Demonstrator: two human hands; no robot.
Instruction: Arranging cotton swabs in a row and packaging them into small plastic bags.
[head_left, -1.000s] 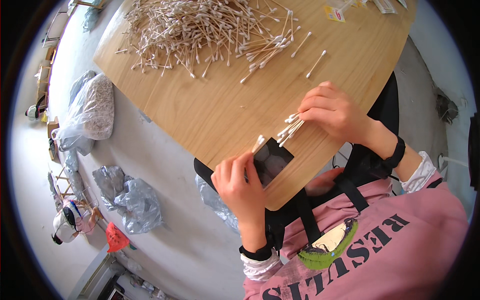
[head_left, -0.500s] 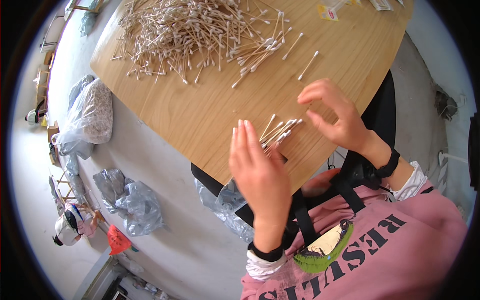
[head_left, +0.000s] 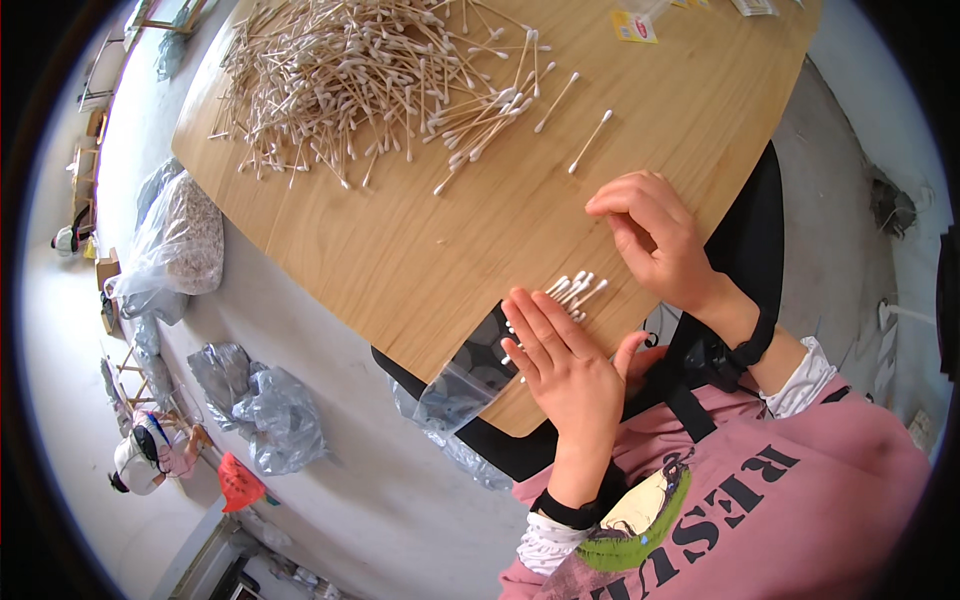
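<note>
My left hand (head_left: 570, 375) lies flat, fingers stretched out, over a small bundle of cotton swabs (head_left: 575, 290) near the table's close corner. White swab tips show beyond its fingers and along its left side; the middle of the bundle is hidden. Partly under that hand is a small plastic bag (head_left: 460, 395), with a dark patterned part and a clear end overhanging the table edge. Just right of the bundle, my right hand (head_left: 655, 240) is raised, its fingers curled towards the thumb, with nothing visible in it. One loose cotton swab (head_left: 590, 142) lies beyond it.
A big heap of cotton swabs (head_left: 340, 80) covers the far left of the wooden table (head_left: 350, 240). A small yellow-and-white packet (head_left: 635, 27) lies at the far side. On the floor at left stand a filled clear sack (head_left: 190, 235) and crumpled plastic bags (head_left: 285, 415). A person (head_left: 150, 455) works further off.
My left hand has turned and moved right and nearer, laying its fingers across the bundle and uncovering the plastic bag. My right hand has curled its fingers closer to the thumb.
</note>
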